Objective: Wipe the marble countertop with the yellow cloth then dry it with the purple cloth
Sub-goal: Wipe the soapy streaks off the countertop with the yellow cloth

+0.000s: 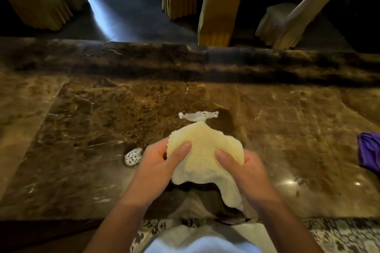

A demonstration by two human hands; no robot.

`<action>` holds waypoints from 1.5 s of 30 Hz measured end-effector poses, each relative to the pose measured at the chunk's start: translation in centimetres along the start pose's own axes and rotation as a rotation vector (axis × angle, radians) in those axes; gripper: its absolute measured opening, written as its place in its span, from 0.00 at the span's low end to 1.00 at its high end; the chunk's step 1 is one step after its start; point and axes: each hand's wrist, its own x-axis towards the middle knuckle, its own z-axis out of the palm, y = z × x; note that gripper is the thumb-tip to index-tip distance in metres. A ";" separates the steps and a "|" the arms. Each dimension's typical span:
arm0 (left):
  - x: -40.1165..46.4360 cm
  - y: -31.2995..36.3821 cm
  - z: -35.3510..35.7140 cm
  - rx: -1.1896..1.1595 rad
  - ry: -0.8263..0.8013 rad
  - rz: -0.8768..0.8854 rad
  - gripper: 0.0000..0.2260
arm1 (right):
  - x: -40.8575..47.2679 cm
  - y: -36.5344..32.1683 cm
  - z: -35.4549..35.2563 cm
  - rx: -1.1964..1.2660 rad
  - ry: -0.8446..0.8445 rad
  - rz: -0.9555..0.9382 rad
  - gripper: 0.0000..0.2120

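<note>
Both hands hold the pale yellow cloth (202, 156) just above the brown marble countertop (86, 121). My left hand (158, 166) pinches its left side with the thumb on top. My right hand (244, 168) grips its right side, and a flap hangs down below it. A strip of white foam (197, 115) lies on the marble just beyond the cloth. A second foam patch (133, 156) sits left of my left hand. The purple cloth (369, 152) lies bunched on the counter at the far right edge of view.
The counter's raised far ledge (185, 59) runs across the view. Beyond it stand several chairs in yellow covers (220, 8) on a dark floor. A patterned tile floor (339, 234) shows below the counter's near edge.
</note>
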 end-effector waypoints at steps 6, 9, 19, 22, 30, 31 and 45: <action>1.8 -0.7 -0.3 -0.001 0.124 -0.029 0.14 | 2.0 -0.5 1.5 0.081 0.009 0.003 0.14; 2.9 -0.8 -0.2 -0.009 0.151 -0.075 0.14 | 3.4 -0.3 1.0 0.130 -0.038 0.060 0.14; 9.8 -0.8 -8.3 0.618 0.337 0.069 0.10 | 9.0 -6.0 -5.6 -0.264 0.190 -0.237 0.08; 12.2 -2.9 -14.0 0.945 0.495 0.093 0.11 | 11.4 -5.1 -7.8 -0.836 0.208 -0.509 0.05; 12.9 -7.8 -18.3 1.301 0.584 0.046 0.22 | 13.0 2.6 -10.0 -1.328 -0.003 -0.352 0.21; 12.8 -8.0 -18.2 1.321 0.582 0.053 0.22 | 12.8 2.4 -9.8 -1.238 0.066 -0.377 0.22; 13.7 -8.1 -20.2 1.378 0.504 0.010 0.30 | 22.0 4.1 -7.3 -1.405 0.199 -0.176 0.31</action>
